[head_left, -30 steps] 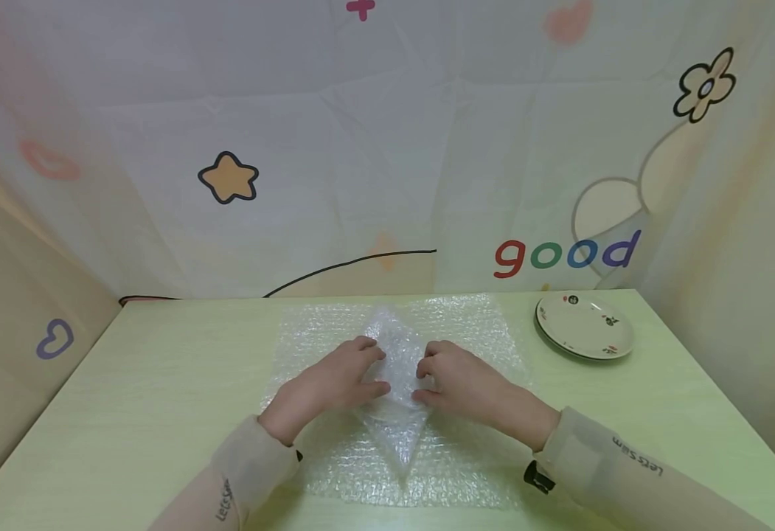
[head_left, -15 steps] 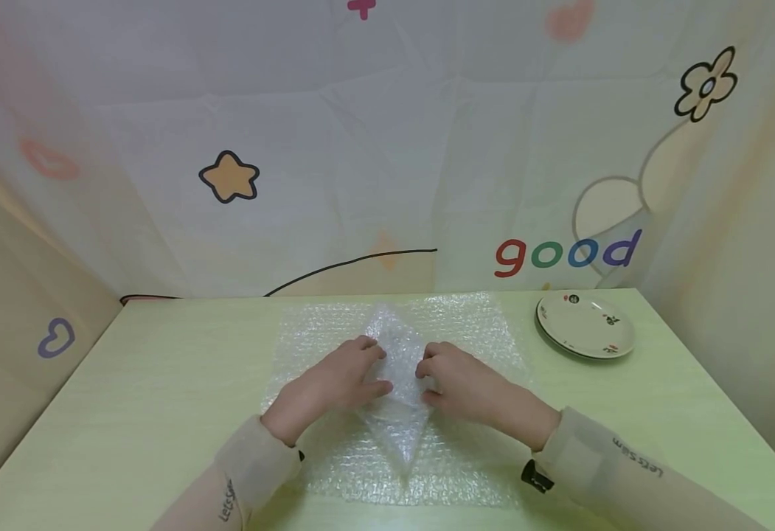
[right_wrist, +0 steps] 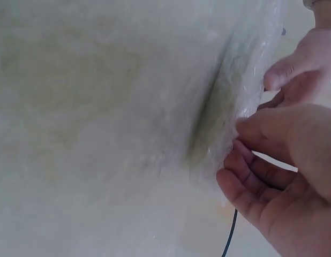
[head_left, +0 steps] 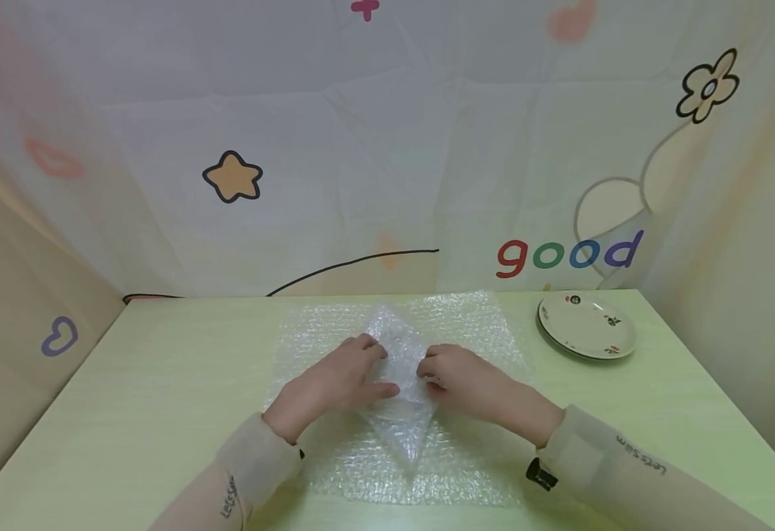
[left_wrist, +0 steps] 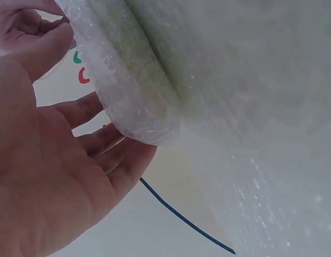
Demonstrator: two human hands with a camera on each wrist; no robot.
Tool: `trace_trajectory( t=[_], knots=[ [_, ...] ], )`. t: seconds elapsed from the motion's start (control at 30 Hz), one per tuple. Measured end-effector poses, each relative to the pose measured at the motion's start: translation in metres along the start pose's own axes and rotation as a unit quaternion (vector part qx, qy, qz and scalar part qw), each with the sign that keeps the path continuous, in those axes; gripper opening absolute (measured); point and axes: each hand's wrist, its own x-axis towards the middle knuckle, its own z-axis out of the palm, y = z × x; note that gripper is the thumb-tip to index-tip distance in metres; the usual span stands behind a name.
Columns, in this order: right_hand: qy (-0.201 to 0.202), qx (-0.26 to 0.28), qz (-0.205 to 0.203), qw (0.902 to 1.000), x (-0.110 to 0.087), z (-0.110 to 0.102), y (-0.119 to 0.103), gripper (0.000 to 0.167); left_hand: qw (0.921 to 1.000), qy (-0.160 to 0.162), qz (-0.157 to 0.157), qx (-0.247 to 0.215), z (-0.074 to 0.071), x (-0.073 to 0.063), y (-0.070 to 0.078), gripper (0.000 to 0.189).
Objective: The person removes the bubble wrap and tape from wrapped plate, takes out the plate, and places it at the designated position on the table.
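A square sheet of bubble wrap (head_left: 487, 324) lies on the table, its corners folded inward over a flat, round-edged bundle (head_left: 403, 354). What is inside shows only as a dim pale shape through the plastic. My left hand (head_left: 343, 376) rests on the bundle's left side with thumb and fingers fairly straight; the left wrist view shows these fingers (left_wrist: 130, 160) against its edge. On the opposite side, my right hand (head_left: 467, 380) pinches a bit of the wrap between thumb and curled fingers (right_wrist: 238, 187).
Stacked patterned plates (head_left: 586, 324) stand at the back right of the pale green table (head_left: 161, 398). A printed curtain (head_left: 334, 162) hangs behind the table and along both sides.
The right fingers have drawn in a little with the thumb tucking under, and the left thumb has slid slightly right. The folded near corner has shifted slightly right.
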Motion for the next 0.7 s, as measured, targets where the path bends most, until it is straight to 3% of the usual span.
trace_trajectory(
  t=[0.17,0.4,0.53,0.7],
  knots=[
    [-0.017,0.053,-0.008,0.9984,-0.005,-0.005,0.006,0.022,0.9999,-0.010,-0.004,-0.007,0.000,0.001,-0.001,0.061],
    [-0.043,0.066,0.015,0.9968,-0.010,-0.006,0.008,0.035,0.9998,-0.020,-0.004,-0.006,0.001,0.003,-0.001,0.055],
    [-0.038,0.078,0.035,0.9957,-0.012,-0.008,0.009,0.034,0.9995,-0.031,-0.006,-0.006,0.001,0.003,-0.001,0.054],
    [-0.021,0.084,0.029,0.9958,-0.011,-0.009,0.011,0.028,0.9994,-0.033,-0.009,0.002,0.000,0.003,0.000,0.053]
  ],
)
